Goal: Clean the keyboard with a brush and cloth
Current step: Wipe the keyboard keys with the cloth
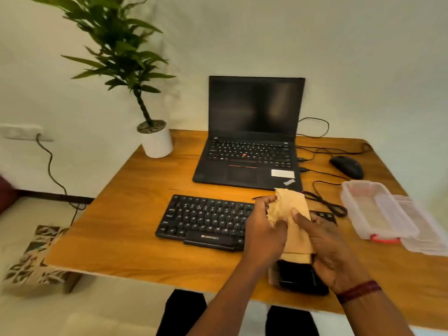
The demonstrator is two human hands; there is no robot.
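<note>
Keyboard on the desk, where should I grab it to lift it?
Probably the left short end of the keyboard, reached from the left. It lies flat, and its right end is hidden behind the cloth that the left hand and right hand hold.

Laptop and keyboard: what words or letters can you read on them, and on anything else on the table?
"ThinkPad": slanted logo on the front right corner of the black laptop.
On the black keyboard: a brand mark on its front edge, too blurred to read; the key letters are too small.
On the white sticker on the laptop: too blurred to read.
On the tan cloth, gripped by the left hand and right hand: no writing.
</note>
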